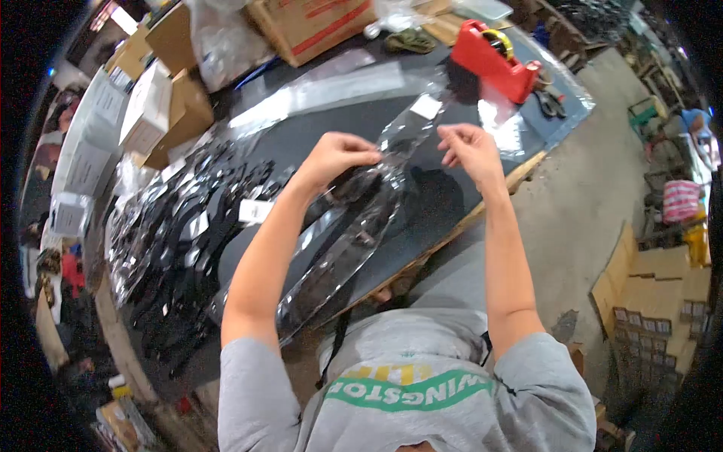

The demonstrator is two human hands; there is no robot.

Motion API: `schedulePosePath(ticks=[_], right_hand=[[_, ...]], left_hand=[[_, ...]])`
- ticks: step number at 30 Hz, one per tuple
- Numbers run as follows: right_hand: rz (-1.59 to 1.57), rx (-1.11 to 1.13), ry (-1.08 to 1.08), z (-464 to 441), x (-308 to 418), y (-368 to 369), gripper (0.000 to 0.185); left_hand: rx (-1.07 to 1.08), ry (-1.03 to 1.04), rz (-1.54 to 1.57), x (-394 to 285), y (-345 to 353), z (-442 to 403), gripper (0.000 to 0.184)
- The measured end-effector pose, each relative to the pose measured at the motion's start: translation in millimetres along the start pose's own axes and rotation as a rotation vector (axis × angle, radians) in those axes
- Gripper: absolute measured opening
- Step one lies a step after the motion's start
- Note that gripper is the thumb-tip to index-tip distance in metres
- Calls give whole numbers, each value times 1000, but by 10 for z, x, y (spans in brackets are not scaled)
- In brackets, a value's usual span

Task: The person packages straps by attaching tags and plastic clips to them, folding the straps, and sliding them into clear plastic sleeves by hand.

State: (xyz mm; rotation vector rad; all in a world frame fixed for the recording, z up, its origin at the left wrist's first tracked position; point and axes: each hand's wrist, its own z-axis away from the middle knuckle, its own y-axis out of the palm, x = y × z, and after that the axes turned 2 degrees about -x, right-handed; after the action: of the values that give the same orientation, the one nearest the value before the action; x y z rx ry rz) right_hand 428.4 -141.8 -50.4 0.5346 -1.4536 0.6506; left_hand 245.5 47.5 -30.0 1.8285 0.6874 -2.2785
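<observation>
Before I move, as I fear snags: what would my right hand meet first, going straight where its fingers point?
Your right hand would probably meet the clear bag first, though the hand's height is hard to judge.

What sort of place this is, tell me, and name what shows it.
Probably a packing workshop or warehouse: a red tape dispenser and a heap of clear plastic bags lie on the table, with a cardboard box at its far side.

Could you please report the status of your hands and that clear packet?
Left hand pinching clear packet; right hand apart from it, fingers curled. Packet lying on dark tabletop. Red tape dispenser beyond right hand, seemingly not in the way.
</observation>
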Motion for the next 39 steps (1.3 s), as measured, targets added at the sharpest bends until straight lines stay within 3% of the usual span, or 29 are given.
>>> schedulePosePath(ticks=[1, 2, 4, 7, 8, 10, 11, 12, 14, 20, 22, 26, 28, 32, 39], right_hand=[[170, -131, -74, -139, 104, -217, 25], [392, -344, -423, -349, 103, -461, 21], [510, -583, -526, -732, 336, -916, 18], [1056, -641, -815, -1426, 508, -1664, 23], [1059, -642, -816, -1594, 533, -1827, 23], [1109, -338, -639, -1885, 558, -2063, 24], [995, -105, -374, -2034, 575, -2160, 24], [992, -103, -373, -2014, 633, -2135, 24], [831, 58, 179, -1910, 877, -2042, 22], [776, 48, 176, -1899, 948, -2048, 20], [509, 119, 239, -1902, 942, -2107, 20], [304, 138, 195, -1722, 897, -2234, 26], [-30, 155, 191, -1689, 762, -2304, 26], [-281, 197, 170, -1579, 616, -2290, 25], [-395, 167, 140, -1678, 394, -2412, 20]], left_hand=[[4, -54, 21, -26, 2, 0, 27], [3, -85, 42, 27, -7, -32, 26], [10, -144, 58, -13, 12, -26, 25], [40, -161, 125, 83, 29, -69, 23], [42, -158, 126, 113, 37, -90, 23], [64, -196, 185, 158, 44, -113, 21], [52, -211, 199, 87, 67, -89, 18], [51, -215, 198, 86, 68, -90, 18], [54, -227, 214, 92, 62, -100, 18], [62, -248, 211, 81, 69, -114, 16], [63, -243, 218, 110, 63, -125, 16], [55, -242, 215, 82, 68, -109, 18], [61, -240, 243, 108, 67, -120, 18], [66, -266, 283, 142, 59, -127, 17], [63, -253, 269, 153, 54, -124, 19]])
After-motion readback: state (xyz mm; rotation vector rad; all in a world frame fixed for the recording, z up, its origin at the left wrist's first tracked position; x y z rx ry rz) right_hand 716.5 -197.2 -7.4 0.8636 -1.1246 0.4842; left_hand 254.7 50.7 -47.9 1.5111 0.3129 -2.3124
